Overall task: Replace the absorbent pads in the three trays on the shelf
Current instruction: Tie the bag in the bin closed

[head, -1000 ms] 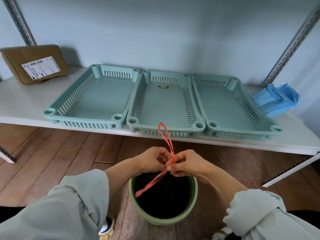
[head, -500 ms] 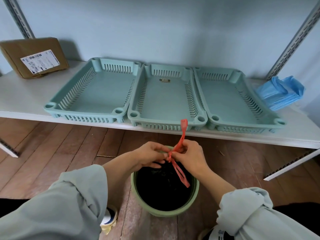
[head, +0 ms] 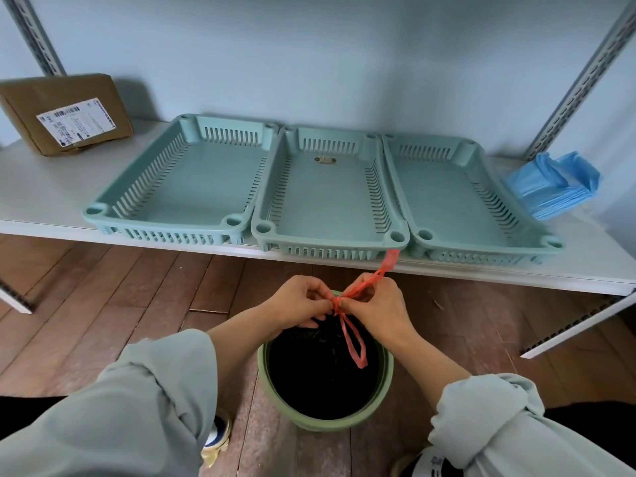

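Three teal slotted trays stand side by side on the white shelf point(head: 41, 197): the left tray point(head: 192, 182), the middle tray point(head: 327, 201) with a small label on its floor, and the right tray point(head: 457, 201). No pads lie in them. A stack of folded blue pads point(head: 554, 187) lies right of the trays. Below the shelf, my left hand point(head: 299, 304) and my right hand point(head: 378, 306) pinch the red drawstring point(head: 351, 332) of a black bag point(head: 323, 370) that lines a green bin point(head: 385, 383). One red loop hangs over the bag, another points up to the right.
A brown cardboard parcel point(head: 65, 111) with a white label leans at the shelf's far left. Slotted metal uprights point(head: 581, 77) rise at both sides. The floor point(head: 103, 304) is brown wood. A roll of tape point(head: 215, 438) lies beside my left sleeve.
My hands have pulled the red drawstring ends into a tighter knot over the bin. One loop now hangs down over the bag and the other points up right.
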A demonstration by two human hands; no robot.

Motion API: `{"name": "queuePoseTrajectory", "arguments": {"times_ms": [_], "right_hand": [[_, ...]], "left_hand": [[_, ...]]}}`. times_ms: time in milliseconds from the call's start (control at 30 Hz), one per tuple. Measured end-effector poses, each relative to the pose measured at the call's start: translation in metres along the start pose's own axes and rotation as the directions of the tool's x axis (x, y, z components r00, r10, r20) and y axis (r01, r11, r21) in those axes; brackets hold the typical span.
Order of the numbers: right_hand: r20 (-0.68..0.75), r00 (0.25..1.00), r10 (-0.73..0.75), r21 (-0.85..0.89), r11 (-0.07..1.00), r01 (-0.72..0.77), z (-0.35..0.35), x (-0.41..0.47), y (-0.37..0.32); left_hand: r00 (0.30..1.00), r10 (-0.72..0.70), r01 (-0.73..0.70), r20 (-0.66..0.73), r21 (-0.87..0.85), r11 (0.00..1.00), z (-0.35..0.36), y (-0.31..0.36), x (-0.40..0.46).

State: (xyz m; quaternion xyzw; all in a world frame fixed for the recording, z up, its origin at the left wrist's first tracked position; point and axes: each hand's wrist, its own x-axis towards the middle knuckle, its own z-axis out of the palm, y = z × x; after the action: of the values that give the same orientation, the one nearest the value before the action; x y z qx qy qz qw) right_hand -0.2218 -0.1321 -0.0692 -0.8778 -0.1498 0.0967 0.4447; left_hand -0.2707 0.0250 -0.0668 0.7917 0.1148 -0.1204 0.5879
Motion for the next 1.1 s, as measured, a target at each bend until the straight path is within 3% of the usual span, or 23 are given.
{"name": "queuePoseTrajectory", "arguments": {"times_ms": [133,333,367,433,500,567,833,1000,1100], "right_hand": [[0.009,1.0,0.018,0.01,1.0,-0.018,-0.004,0.001,0.001],[0.065,0.998,-0.018,0.081,0.997,0.013,-0.011,0.003,-0.006],[0.056,0.998,-0.004,0.097,0.995,-0.002,-0.013,0.005,-0.004],[0.074,0.992,0.103,0.159,0.981,-0.113,-0.015,0.004,0.012],[0.147,0.956,0.254,0.175,0.944,-0.278,-0.012,-0.005,0.029],[0.152,0.935,0.321,0.156,0.926,-0.344,-0.008,-0.007,0.039],[0.168,0.919,0.358,0.143,0.913,-0.382,-0.009,-0.002,0.052],[-0.002,0.975,0.221,0.195,0.957,-0.216,-0.002,0.008,0.04],[-0.029,0.991,0.128,0.016,0.992,-0.128,0.014,0.013,0.036]], "left_hand": [[0.995,-0.023,0.023,0.095,-0.005,1.0,-0.005,0.0,-0.001],[0.999,0.035,-0.034,-0.008,0.161,0.986,-0.012,0.003,0.002],[0.998,0.066,-0.056,-0.025,0.281,0.958,-0.017,0.004,0.003],[0.992,0.12,-0.078,-0.026,0.623,0.778,-0.028,0.001,0.004],[0.994,0.111,-0.058,-0.015,0.776,0.628,-0.029,-0.005,0.0],[0.993,0.117,-0.055,-0.019,0.802,0.595,-0.025,-0.011,-0.001],[0.998,0.065,-0.029,-0.023,0.723,0.69,-0.027,-0.029,0.004],[0.975,0.206,-0.112,-0.082,0.617,0.779,-0.025,-0.039,0.004],[0.957,0.289,-0.226,0.035,0.715,0.661,-0.014,-0.039,0.002]]}}
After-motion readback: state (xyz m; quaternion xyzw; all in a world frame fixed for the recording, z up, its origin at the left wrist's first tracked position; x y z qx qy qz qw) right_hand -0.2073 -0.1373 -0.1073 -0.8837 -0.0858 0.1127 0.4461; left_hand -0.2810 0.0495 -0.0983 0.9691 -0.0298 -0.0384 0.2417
